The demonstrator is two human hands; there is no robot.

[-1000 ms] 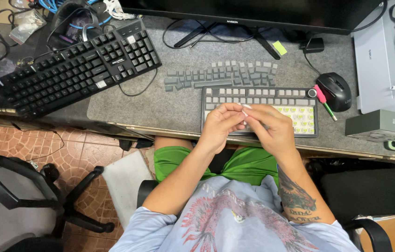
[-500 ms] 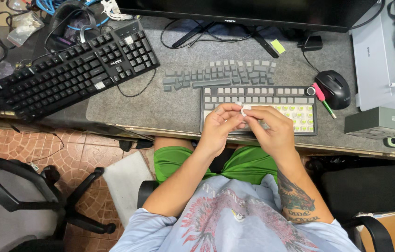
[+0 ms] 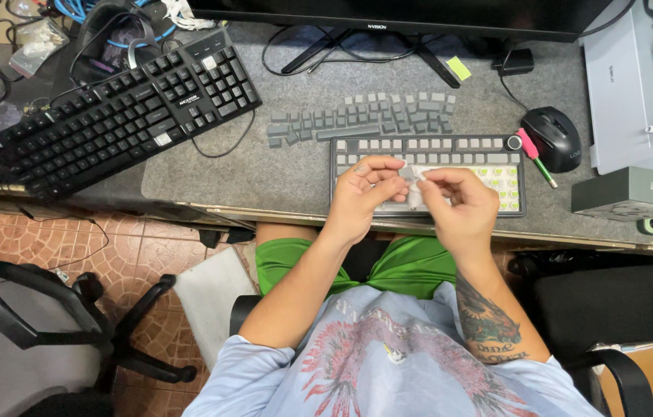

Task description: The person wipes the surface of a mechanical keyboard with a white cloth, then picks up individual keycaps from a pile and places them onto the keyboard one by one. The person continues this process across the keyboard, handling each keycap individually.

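Both hands meet over the small grey compact keyboard with partly bare green-topped switches (image 3: 496, 158), which lies on the grey felt desk mat (image 3: 280, 166) at the near edge of the desk. The left hand (image 3: 361, 191) is curled, its thumb and fingertips closed around a small pale grey keycap (image 3: 411, 174); the right hand (image 3: 461, 202) comes in from the other side, its thumb and forefinger pinched on the same little piece, so the two hands nearly touch at their fingertips. The keycap is held just above the middle rows of the keyboard, clear of the switches; its exact shape is too small to tell. Beyond the keyboard, a loose row of removed grey keycaps (image 3: 361, 120) lies spread on the mat. To the left, a large black full-size keyboard (image 3: 122, 108) sits at an angle, its cable curling onto the mat. To the right of the compact keyboard lie a pink and green pen-like tool (image 3: 535, 154) and, just beside it, a black computer mouse (image 3: 554, 137). A dark monitor stand (image 3: 376, 54) rises at the far edge of the desk.
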